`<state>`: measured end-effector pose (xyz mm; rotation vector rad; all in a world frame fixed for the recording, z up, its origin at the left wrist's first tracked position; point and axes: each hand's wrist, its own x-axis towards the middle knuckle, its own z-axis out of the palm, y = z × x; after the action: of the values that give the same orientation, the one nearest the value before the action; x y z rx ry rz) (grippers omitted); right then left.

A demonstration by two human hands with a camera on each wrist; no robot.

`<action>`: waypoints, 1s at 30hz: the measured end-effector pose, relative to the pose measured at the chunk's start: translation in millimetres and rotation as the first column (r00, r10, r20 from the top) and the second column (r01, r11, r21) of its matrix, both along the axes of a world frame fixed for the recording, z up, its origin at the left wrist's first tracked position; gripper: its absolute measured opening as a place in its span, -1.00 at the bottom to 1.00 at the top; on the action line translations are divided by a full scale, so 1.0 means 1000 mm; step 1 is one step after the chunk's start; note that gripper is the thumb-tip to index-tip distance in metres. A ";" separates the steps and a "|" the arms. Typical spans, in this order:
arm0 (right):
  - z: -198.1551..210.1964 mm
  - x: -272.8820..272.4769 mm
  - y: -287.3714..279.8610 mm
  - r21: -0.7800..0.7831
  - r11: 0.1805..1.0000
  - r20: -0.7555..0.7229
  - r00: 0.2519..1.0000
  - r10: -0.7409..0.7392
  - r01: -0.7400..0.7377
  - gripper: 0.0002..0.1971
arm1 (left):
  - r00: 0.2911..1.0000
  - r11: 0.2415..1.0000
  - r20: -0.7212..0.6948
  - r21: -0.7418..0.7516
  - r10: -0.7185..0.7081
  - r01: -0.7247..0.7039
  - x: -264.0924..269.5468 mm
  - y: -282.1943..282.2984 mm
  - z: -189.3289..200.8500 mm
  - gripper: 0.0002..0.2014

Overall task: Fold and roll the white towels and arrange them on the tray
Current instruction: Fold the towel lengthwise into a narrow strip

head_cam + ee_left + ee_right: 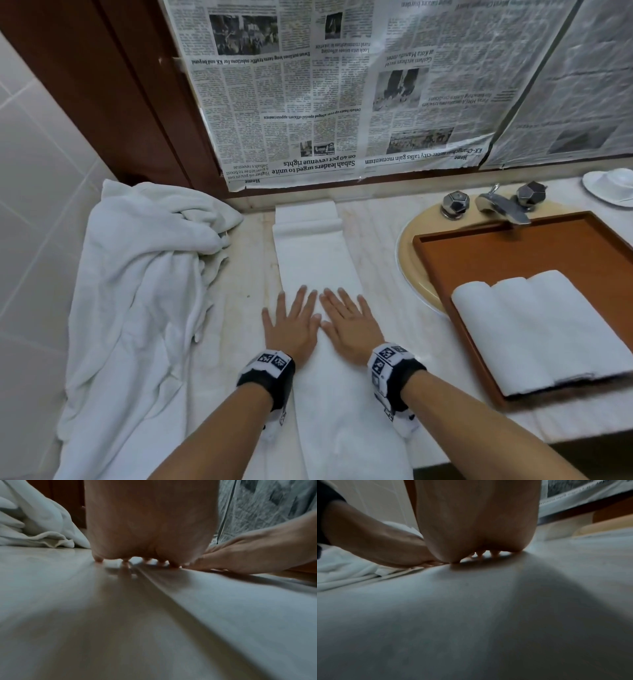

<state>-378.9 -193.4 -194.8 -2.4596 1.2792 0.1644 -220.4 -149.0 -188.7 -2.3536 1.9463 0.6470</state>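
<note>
A long white towel (313, 253), folded into a narrow strip, runs from the back wall to the counter's front edge. My left hand (291, 322) and right hand (349, 323) lie flat side by side on its middle, fingers straight and spread. In the left wrist view the left hand (150, 527) presses the towel (223, 608), with the right hand (257, 553) beside it. The right wrist view shows my right hand (476, 520) flat on the towel (471, 615). A brown tray (513, 253) on the right holds three rolled white towels (534, 325) side by side.
A heap of loose white towels (144, 274) covers the counter's left end and hangs over its edge. The tray sits over a beige sink (411, 246) with a chrome tap (503, 205). Newspaper (342, 85) covers the wall behind. A white dish (613, 186) stands far right.
</note>
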 end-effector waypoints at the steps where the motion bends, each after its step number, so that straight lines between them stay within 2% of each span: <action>1: -0.002 -0.003 -0.006 -0.006 1.000 -0.022 1.000 -0.001 0.001 -0.16 | 1.000 1.000 0.016 0.010 0.005 -0.005 0.004 0.000 -0.003 -0.45; 3: -0.004 -0.019 -0.017 -0.009 0.999 -0.047 0.998 -0.040 0.040 -0.18 | 0.999 0.999 0.008 0.018 0.041 -0.041 0.016 0.001 -0.007 -0.44; 6: -0.003 -0.050 -0.026 0.022 0.986 -0.075 0.983 -0.165 0.168 -0.36 | 0.991 0.991 -0.007 0.022 0.133 -0.132 0.032 0.007 -0.010 -0.43; 9: 0.000 -0.065 -0.017 0.031 0.965 -0.032 0.965 -0.260 0.261 -0.40 | 0.975 0.977 -0.053 -0.003 0.214 -0.215 0.028 0.016 -0.004 -0.42; 11: 0.001 -0.056 -0.002 0.005 0.980 0.013 0.980 -0.201 0.201 -0.33 | 0.984 0.987 -0.093 -0.037 0.155 -0.159 0.013 0.022 0.001 -0.42; 13: -0.002 -0.037 0.011 -0.010 0.997 0.048 0.996 -0.073 0.074 -0.27 | 0.996 0.998 -0.070 -0.040 0.052 -0.055 -0.004 0.023 -0.001 -0.36; 15: -0.008 -0.023 0.016 -0.026 1.000 0.050 0.999 0.009 -0.007 -0.27 | 0.999 1.000 -0.035 -0.010 0.014 -0.015 -0.013 0.020 -0.006 -0.36; 17: -0.012 -0.022 0.011 -0.041 0.999 0.025 1.000 -0.002 0.003 -0.23 | 0.999 1.000 -0.020 0.014 0.027 -0.027 -0.009 0.016 -0.009 -0.42; 21: -0.015 -0.048 -0.007 -0.049 0.997 -0.025 0.997 -0.066 0.065 -0.14 | 0.996 0.996 0.018 0.034 0.083 -0.083 0.012 0.014 -0.009 -0.43; 23: -0.010 -0.058 -0.014 -0.039 0.990 -0.040 0.990 -0.138 0.137 -0.13 | 0.993 0.992 0.016 0.040 0.116 -0.116 0.022 0.009 -0.008 -0.45; 26: 0.004 -0.055 -0.015 -0.019 0.974 -0.015 0.974 -0.227 0.227 -0.35 | 0.987 0.986 -0.008 0.057 0.159 -0.158 0.031 0.000 -0.003 -0.45; 28: 0.011 -0.042 -0.010 -0.025 0.980 0.063 0.978 -0.198 0.200 -0.41 | 0.983 0.983 -0.032 0.047 0.180 -0.178 0.023 0.002 0.002 -0.44; 30: 0.012 -0.026 -0.001 -0.048 0.994 0.101 0.990 -0.094 0.099 -0.38 | 0.991 0.991 -0.029 0.022 0.133 -0.132 0.005 0.012 0.006 -0.44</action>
<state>-404.8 -194.3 -182.6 -2.4105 1.3727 -0.0158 -215.6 -136.9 -182.7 -2.4922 1.7971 0.7105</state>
